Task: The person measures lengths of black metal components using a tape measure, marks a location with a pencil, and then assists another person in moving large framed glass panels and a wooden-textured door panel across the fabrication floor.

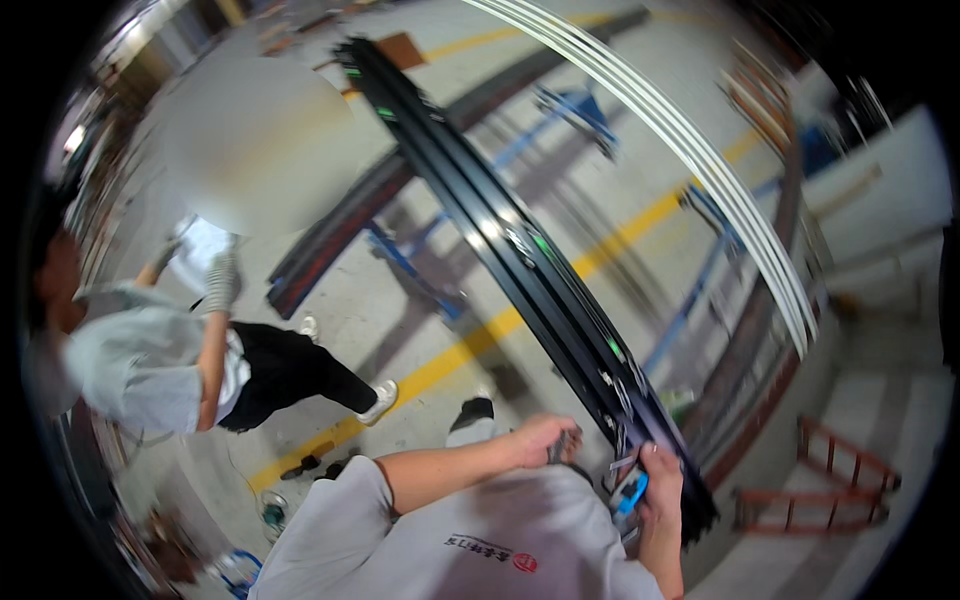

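Note:
My left hand is closed in front of my shirt, beside the near end of the long black metal profiles. Something small and dark shows at its fingertips, too blurred to name. In my right hand is a small blue-and-black tool with a shiny metal part, its exact kind unclear. That hand is over the near end of the profiles; whether it touches them I cannot tell. Green and white labels dot the profiles, which run away from me to the far left across dark padded beams.
A co-worker in striped gloves stands at left, holding a white sheet. Blue trestle legs hold up the beams. Long white profiles lie at right. A reddish ladder-like frame stands at lower right. Yellow lines mark the floor.

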The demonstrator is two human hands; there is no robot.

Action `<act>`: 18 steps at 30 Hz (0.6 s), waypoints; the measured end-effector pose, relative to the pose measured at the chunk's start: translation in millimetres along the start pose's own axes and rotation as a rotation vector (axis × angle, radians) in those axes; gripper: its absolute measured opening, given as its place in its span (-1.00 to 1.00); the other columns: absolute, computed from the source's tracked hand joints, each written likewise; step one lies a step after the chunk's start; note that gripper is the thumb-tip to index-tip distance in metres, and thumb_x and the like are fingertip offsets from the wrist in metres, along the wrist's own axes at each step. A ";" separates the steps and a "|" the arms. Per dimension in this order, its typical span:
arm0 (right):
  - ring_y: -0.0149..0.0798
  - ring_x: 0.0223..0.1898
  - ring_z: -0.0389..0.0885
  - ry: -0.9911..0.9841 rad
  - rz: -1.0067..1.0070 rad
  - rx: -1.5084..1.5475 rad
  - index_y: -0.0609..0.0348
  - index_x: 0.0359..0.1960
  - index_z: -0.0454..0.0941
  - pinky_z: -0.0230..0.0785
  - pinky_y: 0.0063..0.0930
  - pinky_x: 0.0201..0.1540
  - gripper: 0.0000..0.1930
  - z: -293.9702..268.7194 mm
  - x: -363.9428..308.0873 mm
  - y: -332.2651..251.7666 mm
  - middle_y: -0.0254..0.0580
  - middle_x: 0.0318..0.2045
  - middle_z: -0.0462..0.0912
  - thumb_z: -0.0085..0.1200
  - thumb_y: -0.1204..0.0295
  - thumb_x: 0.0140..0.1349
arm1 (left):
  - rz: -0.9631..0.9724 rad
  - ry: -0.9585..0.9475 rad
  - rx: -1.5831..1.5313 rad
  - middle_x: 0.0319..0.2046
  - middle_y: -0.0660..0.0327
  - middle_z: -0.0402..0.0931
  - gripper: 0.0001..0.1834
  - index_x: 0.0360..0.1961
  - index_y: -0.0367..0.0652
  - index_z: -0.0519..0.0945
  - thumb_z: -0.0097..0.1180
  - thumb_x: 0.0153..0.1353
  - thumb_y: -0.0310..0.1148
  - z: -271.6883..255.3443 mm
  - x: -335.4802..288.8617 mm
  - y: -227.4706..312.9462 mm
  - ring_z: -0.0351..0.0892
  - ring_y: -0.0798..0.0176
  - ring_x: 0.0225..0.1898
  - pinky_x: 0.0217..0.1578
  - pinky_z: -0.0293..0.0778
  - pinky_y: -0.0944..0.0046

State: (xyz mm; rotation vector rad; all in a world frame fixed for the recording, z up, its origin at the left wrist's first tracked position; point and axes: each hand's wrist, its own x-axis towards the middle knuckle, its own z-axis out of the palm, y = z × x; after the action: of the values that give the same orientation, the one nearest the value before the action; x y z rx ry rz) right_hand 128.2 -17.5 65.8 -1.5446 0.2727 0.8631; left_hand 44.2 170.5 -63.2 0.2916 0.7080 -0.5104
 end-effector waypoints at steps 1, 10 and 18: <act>-0.23 -0.62 0.58 0.092 0.014 0.088 0.25 -0.42 0.53 0.46 -0.40 -0.53 -0.71 0.5 -2.0 1.6 -0.14 -0.61 0.59 0.00 0.28 0.37 | -0.075 -0.023 -0.088 -0.51 0.08 0.56 -0.77 -0.44 -0.25 0.53 0.00 0.23 -0.30 3.5 3.3 3.6 0.57 0.15 -0.49 -0.45 0.53 0.20; -0.23 -0.57 0.58 0.376 0.105 0.496 0.26 -0.37 0.54 0.47 -0.37 -0.47 -0.72 -5.9 -48.6 69.5 -0.09 -0.57 0.61 0.03 0.27 0.36 | -0.002 0.149 0.347 -0.74 0.16 0.41 -0.74 -0.63 -0.19 0.51 0.04 0.19 -0.35 45.9 -10.6 42.9 0.32 0.20 -0.77 -0.70 0.29 0.22; -0.24 -0.57 0.57 0.359 -0.056 0.454 0.26 -0.38 0.54 0.47 -0.40 -0.47 -0.70 -37.3 -49.8 58.6 -0.09 -0.56 0.60 0.03 0.25 0.37 | 1.348 0.489 2.150 -0.48 0.00 0.53 -0.80 -0.55 -0.23 0.49 0.14 0.11 -0.34 46.7 81.8 135.1 0.59 -0.09 -0.34 -0.39 0.53 -0.08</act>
State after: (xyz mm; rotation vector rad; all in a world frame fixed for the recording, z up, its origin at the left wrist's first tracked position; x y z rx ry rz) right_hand 70.3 -78.8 51.9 -1.2608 0.6363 0.4331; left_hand 195.0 236.0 -73.7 2.7227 -0.0298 0.3749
